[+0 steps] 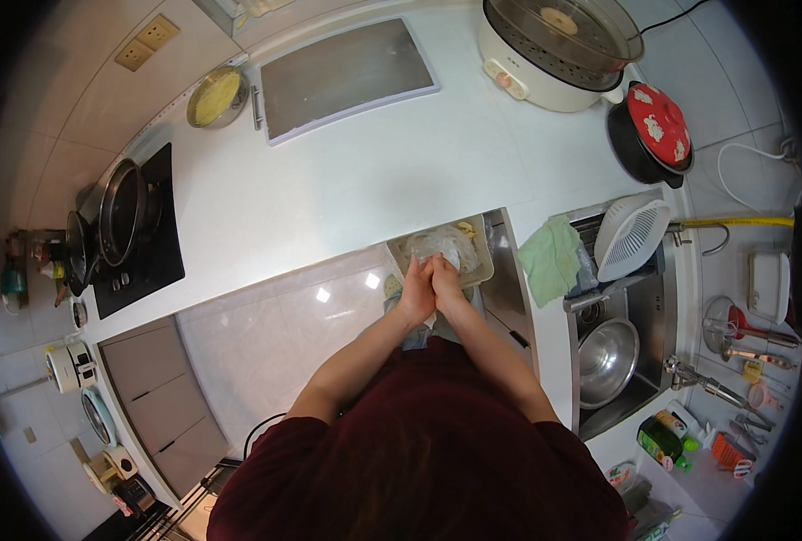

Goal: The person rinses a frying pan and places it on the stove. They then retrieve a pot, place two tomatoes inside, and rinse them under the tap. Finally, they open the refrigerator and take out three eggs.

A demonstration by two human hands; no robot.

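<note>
My left hand (pixel 417 289) and my right hand (pixel 446 279) are pressed together in front of me, with the fingers meeting. Whether anything is between them is hidden. A small white piece, perhaps paper, shows just below the wrists. Beyond and beneath the hands stands a pale rectangular bin (pixel 487 267), placed by the counter's front edge. Crumpled clear plastic (pixel 441 240) fills much of it, and yellowish scraps (pixel 467 230) lie in its far right part.
A white counter (pixel 347 182) runs ahead, carrying a framed cutting board (pixel 347 74), a bowl of yellow shreds (pixel 217 98) and an electric steamer (pixel 550 61). A green cloth (pixel 551 260) lies by the sink at right, which holds a metal basin (pixel 607 362). Pans (pixel 122 213) stand on the hob at left.
</note>
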